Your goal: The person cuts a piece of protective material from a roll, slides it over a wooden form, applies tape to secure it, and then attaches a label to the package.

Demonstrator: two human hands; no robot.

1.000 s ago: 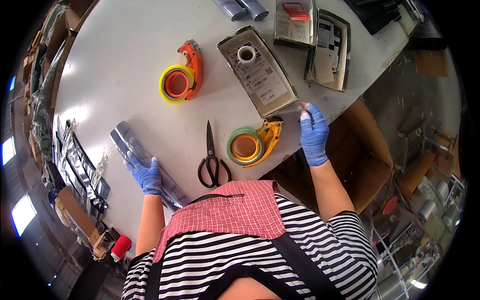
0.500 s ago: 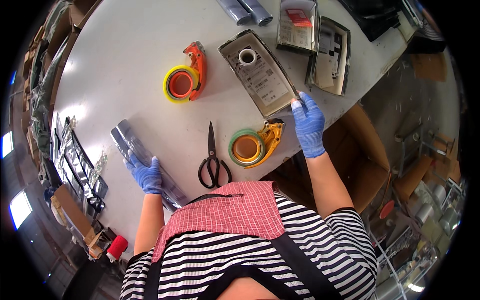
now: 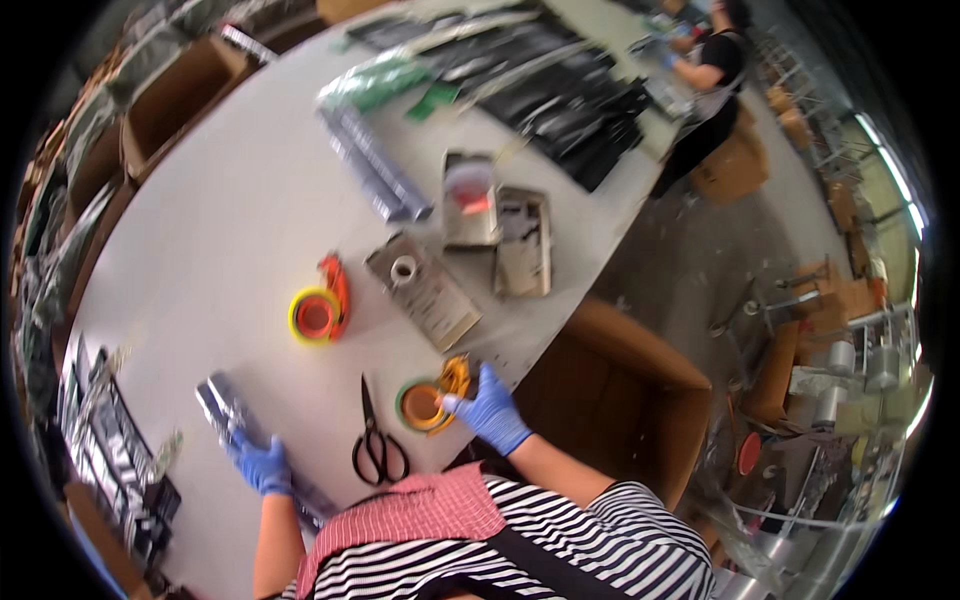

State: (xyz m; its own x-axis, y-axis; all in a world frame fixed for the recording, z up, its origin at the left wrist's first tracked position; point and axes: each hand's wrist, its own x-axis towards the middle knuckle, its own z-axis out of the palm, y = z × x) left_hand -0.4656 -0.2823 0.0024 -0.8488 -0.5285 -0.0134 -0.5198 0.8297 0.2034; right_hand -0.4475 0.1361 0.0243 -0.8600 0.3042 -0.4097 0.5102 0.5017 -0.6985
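My left hand (image 3: 262,466), in a blue glove, lies across a pair of shiny grey plastic rolls (image 3: 218,400) at the lower left, fingers over one side and thumb on the other. My gloved right hand (image 3: 493,410) is at a yellow-orange tape dispenser (image 3: 456,376) with green tape; thumb and forefinger are apart, the thumb tip overlapping the tape roll. Whether it presses on the dispenser I cannot tell. Black-handled scissors (image 3: 378,452) lie between my hands. Farther off are a red-orange dispenser (image 3: 335,290) with yellow tape and a shallow box (image 3: 440,315) with a small white ring inside.
Two more open boxes (image 3: 470,225) stand beyond, beside other grey rolls (image 3: 375,170). Black plastic bags (image 3: 560,95) cover the far table; more plastic pieces (image 3: 110,450) lie at left. A large cardboard carton (image 3: 640,350) stands off the right edge. Another person (image 3: 715,80) works far right.
My right hand has let go of the shallow box and come nearer, to the green-tape dispenser. My left hand stays on the rolls. The view has tilted up, showing more of the far table.
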